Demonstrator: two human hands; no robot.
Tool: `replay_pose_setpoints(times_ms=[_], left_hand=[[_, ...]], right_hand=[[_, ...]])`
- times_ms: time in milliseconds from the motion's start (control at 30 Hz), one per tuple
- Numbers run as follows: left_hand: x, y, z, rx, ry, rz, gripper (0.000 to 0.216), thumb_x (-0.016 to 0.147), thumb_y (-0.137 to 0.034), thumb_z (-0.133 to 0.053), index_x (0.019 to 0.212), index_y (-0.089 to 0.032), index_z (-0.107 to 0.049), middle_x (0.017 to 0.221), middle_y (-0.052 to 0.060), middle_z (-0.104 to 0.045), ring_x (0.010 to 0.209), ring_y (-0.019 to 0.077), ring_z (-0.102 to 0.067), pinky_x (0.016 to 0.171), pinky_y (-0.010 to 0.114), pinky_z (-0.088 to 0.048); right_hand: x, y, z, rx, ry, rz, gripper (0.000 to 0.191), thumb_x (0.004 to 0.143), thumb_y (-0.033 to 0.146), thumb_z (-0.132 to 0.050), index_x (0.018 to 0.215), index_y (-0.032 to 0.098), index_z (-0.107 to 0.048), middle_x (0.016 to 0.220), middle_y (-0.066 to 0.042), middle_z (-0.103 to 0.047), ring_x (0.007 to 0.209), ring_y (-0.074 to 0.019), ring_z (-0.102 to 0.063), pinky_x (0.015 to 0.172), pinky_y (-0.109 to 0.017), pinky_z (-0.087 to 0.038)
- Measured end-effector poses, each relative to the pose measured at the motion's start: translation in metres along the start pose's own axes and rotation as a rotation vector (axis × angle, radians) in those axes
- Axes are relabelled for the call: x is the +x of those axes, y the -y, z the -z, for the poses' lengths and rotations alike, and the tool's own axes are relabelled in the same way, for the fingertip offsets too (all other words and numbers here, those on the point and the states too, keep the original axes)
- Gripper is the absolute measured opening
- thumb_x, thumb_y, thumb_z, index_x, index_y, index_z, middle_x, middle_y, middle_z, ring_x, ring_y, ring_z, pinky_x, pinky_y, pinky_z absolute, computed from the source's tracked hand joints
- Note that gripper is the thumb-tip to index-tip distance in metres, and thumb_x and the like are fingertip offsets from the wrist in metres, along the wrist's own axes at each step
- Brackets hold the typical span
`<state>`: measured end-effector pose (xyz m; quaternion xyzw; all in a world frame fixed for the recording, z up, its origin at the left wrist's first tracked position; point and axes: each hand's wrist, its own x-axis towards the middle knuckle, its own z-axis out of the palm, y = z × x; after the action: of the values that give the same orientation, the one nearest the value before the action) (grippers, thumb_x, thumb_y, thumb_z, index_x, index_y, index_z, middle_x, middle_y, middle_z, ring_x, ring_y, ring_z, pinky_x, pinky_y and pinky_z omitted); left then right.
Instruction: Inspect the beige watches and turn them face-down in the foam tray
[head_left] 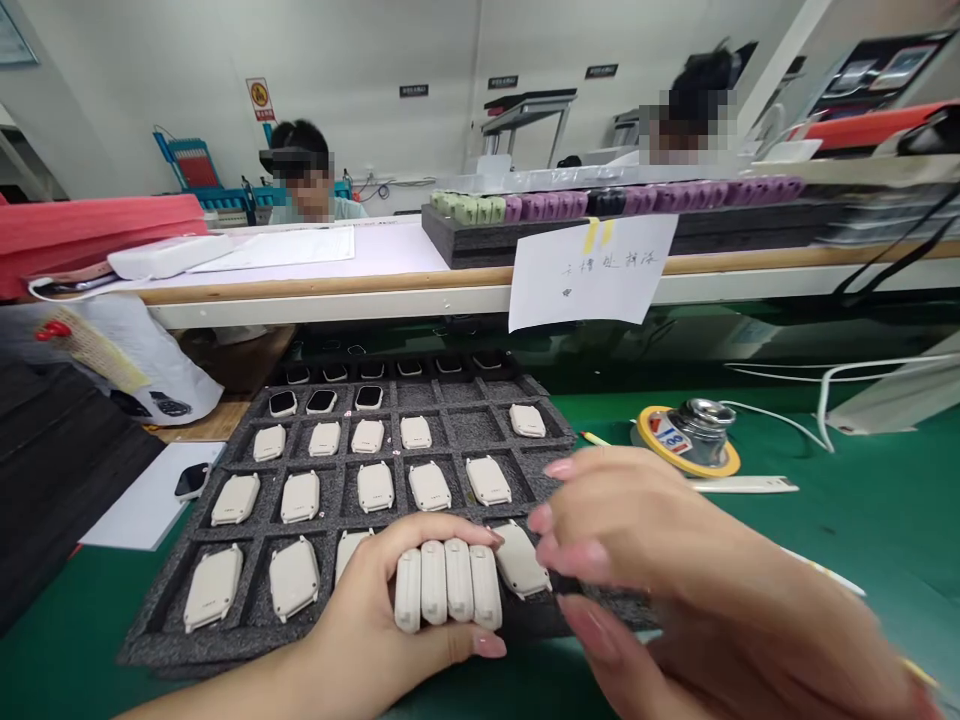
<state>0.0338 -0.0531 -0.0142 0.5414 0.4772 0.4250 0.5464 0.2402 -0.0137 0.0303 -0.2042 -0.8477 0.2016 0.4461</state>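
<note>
A row of several off-white watch cases [448, 585], pressed side by side, is gripped between the thumb and fingers of my left hand [382, 580]. My right hand [645, 550] hovers to the right, slightly blurred, thumb apart from the fingers and nothing visible between them. Beneath both hands lies a dark grey foam tray [161, 600] with square compartments. Many compartments hold similar cases, back side up, such as the watch case [523, 560] between my hands. Toward the back of the tray, watches with black screens [321, 401] face up. My left hand partly covers another case in the front row.
A glass bottle with a metal top [697, 430] sits in a yellow-rimmed dish at right, near a white strip [750, 485]. A phone-like watch [193, 481] rests on white paper at left. A shelf edge [337, 310] crosses behind; two people sit beyond.
</note>
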Motion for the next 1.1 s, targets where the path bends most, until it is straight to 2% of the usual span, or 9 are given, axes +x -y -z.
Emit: replay_pose_setpoints(times_ms=[67,167,267,400,567,800,900,1000,1100], left_hand=[[0.001,0.001,0.003,-0.182,0.011,0.037,0.050,0.059,-0.023,-0.091,0.105,-0.027,-0.071,0.098,0.000,-0.072,0.091,0.0177,-0.066,0.083,0.027,-0.051],[0.003,0.002,0.006,-0.602,-0.026,0.155,0.045,0.066,-0.025,-0.087,0.108,-0.026,-0.069,0.101,0.001,-0.072,0.100,0.0193,-0.067,0.091,0.031,-0.051],[0.006,0.000,0.006,-0.840,-0.007,0.202,0.024,0.080,-0.033,-0.077,0.098,-0.017,-0.072,0.095,0.005,-0.074,0.096,0.0195,-0.069,0.089,0.031,-0.054],[0.006,-0.002,0.006,-0.894,0.078,0.187,0.026,0.082,-0.038,-0.073,0.092,-0.013,-0.074,0.085,0.007,-0.074,0.086,0.0198,-0.072,0.078,0.027,-0.056],[0.005,0.003,0.008,-0.927,-0.022,0.277,0.020,0.075,-0.033,-0.081,0.085,-0.016,-0.075,0.075,0.003,-0.073,0.070,0.0142,-0.071,0.062,0.019,-0.055],[0.005,0.003,0.009,-0.874,0.067,0.237,0.033,0.072,-0.038,-0.082,0.096,-0.018,-0.076,0.089,0.009,-0.077,0.076,0.0202,-0.074,0.047,0.015,-0.047],[0.004,0.002,0.010,-0.902,0.074,0.225,0.030,0.072,-0.036,-0.081,0.095,-0.017,-0.076,0.092,0.010,-0.078,0.075,0.0198,-0.075,0.049,0.015,-0.048],[0.003,0.003,0.011,-0.915,0.078,0.207,0.029,0.072,-0.036,-0.080,0.095,-0.018,-0.076,0.091,0.009,-0.078,0.076,0.0225,-0.075,0.048,0.018,-0.049],[0.004,0.003,0.012,-0.911,0.109,0.191,0.031,0.072,-0.037,-0.079,0.096,-0.018,-0.076,0.089,0.010,-0.078,0.077,0.0252,-0.075,0.047,0.018,-0.048]], right_hand=[[0.015,-0.007,-0.004,-0.041,-0.001,0.109,0.024,0.084,0.027,-0.071,0.104,0.032,-0.057,0.085,-0.003,-0.068,0.081,-0.0238,-0.067,0.086,-0.045,-0.056],[0.021,-0.015,-0.014,-0.090,0.188,0.113,0.038,0.071,0.041,-0.084,0.094,0.025,-0.058,0.115,-0.010,-0.063,0.106,-0.0278,-0.063,0.089,-0.040,-0.056],[0.017,-0.020,-0.025,-0.044,0.273,0.029,0.024,0.078,0.026,-0.078,0.091,0.024,-0.058,0.126,-0.010,-0.059,0.113,-0.0252,-0.061,0.096,-0.038,-0.053],[0.014,-0.022,-0.034,0.103,0.213,-0.048,0.016,0.082,0.014,-0.071,0.086,0.023,-0.059,0.121,-0.007,-0.062,0.092,-0.0165,-0.067,0.085,-0.030,-0.057],[0.018,-0.025,-0.036,0.167,0.081,-0.009,0.008,0.082,0.017,-0.075,0.081,0.021,-0.067,0.111,-0.007,-0.070,0.101,-0.0197,-0.067,0.089,-0.031,-0.054],[0.011,-0.026,-0.034,0.342,-0.308,0.001,0.013,0.091,0.012,-0.063,0.089,0.025,-0.065,0.081,0.001,-0.071,0.082,-0.0123,-0.068,0.078,-0.024,-0.056],[0.009,-0.026,-0.037,0.398,-0.208,-0.036,0.019,0.086,0.021,-0.073,0.101,0.027,-0.063,0.101,-0.002,-0.071,0.098,-0.0161,-0.068,0.089,-0.029,-0.055],[0.009,-0.027,-0.043,0.307,-0.010,-0.028,0.070,0.064,0.027,-0.090,0.124,0.026,-0.055,0.124,-0.007,-0.063,0.117,-0.0228,-0.061,0.102,-0.035,-0.050],[0.008,-0.028,-0.049,0.270,0.065,-0.014,0.069,0.067,0.021,-0.088,0.127,0.026,-0.053,0.123,-0.007,-0.062,0.116,-0.0200,-0.060,0.102,-0.031,-0.049]])
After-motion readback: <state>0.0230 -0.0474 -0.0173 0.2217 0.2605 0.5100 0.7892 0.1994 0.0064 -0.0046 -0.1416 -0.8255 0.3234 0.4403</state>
